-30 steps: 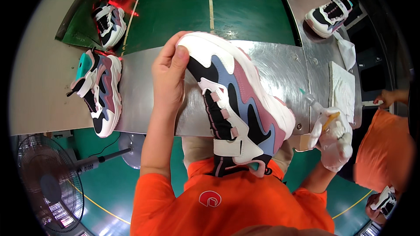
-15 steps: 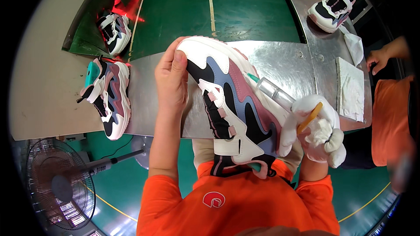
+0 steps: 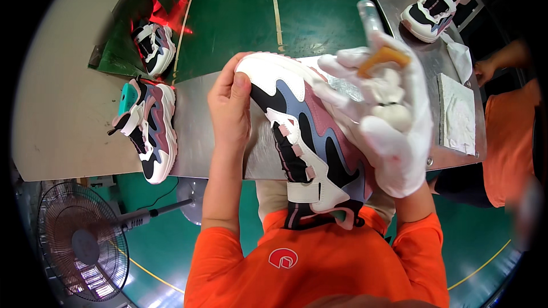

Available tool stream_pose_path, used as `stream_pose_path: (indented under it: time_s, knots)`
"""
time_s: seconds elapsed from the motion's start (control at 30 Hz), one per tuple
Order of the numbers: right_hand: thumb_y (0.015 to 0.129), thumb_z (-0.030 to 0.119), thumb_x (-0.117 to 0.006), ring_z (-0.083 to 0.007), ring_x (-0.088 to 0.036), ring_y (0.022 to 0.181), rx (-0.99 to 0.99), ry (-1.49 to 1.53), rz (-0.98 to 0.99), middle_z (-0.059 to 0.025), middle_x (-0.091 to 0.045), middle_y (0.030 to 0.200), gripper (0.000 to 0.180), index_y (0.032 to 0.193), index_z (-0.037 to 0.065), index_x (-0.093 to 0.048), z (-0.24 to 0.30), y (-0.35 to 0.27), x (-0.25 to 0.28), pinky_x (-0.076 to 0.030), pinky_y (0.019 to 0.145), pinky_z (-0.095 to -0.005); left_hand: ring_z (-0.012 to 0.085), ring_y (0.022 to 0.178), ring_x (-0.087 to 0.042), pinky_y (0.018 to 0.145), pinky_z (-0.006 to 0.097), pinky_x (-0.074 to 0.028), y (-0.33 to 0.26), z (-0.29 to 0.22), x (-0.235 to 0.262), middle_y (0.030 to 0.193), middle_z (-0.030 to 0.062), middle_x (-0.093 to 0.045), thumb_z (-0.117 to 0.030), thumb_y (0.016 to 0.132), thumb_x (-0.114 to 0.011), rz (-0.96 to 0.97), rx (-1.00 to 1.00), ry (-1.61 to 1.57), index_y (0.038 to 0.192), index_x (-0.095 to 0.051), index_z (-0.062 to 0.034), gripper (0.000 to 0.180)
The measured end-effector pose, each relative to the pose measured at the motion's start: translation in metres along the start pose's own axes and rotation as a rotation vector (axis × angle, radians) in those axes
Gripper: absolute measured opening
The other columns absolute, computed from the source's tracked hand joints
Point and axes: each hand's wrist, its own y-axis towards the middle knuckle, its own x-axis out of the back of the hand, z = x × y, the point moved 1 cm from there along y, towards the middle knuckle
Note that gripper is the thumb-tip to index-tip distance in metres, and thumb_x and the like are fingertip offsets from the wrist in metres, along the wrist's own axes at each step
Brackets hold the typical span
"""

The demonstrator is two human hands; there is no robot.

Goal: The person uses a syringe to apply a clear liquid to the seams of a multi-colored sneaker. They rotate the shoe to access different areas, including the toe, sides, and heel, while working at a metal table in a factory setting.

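A sneaker (image 3: 322,120) in white, black, blue and mauve hangs over the steel table's near edge, toe away from me. My left hand (image 3: 229,100), bare, grips its toe, thumb on the upper. My right hand (image 3: 394,131), in a white glove, is by the shoe's right side, fingers partly stretched toward the sole edge. It keeps hold of a clear syringe (image 3: 370,16) with a green tip, which points away from me past the knuckles. A bundled white cloth (image 3: 388,94) with a dark band lies in the palm, beside a flat amber-coloured piece (image 3: 385,61). Their grip points are partly hidden.
More sneakers stand at the left (image 3: 149,128), far left (image 3: 155,48) and far right (image 3: 429,14). A green conveyor belt (image 3: 234,11) lies ahead. A folded white cloth pad (image 3: 458,115) is on the right, near another person's arm (image 3: 508,60). A fan (image 3: 83,245) stands at lower left.
My right hand has risen and turned, swinging the syringe tip off the shoe's side to point away from me. The left hand still holds the toe; the shoe shifted slightly.
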Motion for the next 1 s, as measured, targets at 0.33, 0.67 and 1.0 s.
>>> stream_pose_path:
  time_s: [0.33,0.67,1.0]
  knots:
    - [0.076,0.009,-0.074,-0.0112,-0.051,0.097,0.034,-0.223,0.243,-0.0049,-0.051,0.106,0.067,0.132,0.006,-0.038,-0.003,0.007,0.022,-0.044,0.087,-0.0258,0.0246,0.11,-0.06,0.094,0.035,-0.048,0.005,0.024,0.016,0.123,0.0178,-0.057,-0.03,0.099,-0.05,-0.006,-0.021,0.059,0.134,-0.043,0.008,0.053]
    - [0.074,0.015,-0.078,-0.0152,-0.054,0.1,0.037,-0.482,0.202,-0.0084,-0.054,0.107,0.068,0.13,0.004,-0.042,0.023,-0.016,0.029,-0.045,0.089,-0.0287,0.016,0.099,-0.062,0.081,0.025,-0.051,0.007,0.012,0.013,0.119,0.0137,-0.06,-0.024,0.098,-0.053,0.002,-0.007,0.036,0.133,-0.047,0.0049,0.045]
    - [0.074,0.005,-0.067,-0.0155,-0.057,0.085,-0.202,-0.864,-0.498,-0.0088,-0.058,0.097,0.052,0.124,0.001,-0.052,0.021,-0.084,0.135,-0.049,0.075,-0.0259,0.015,0.105,-0.057,0.093,0.026,-0.043,-0.002,-0.007,0.002,0.116,0.0105,-0.061,-0.027,0.094,-0.062,-0.035,0.015,0.02,0.126,-0.052,0.0078,0.048]
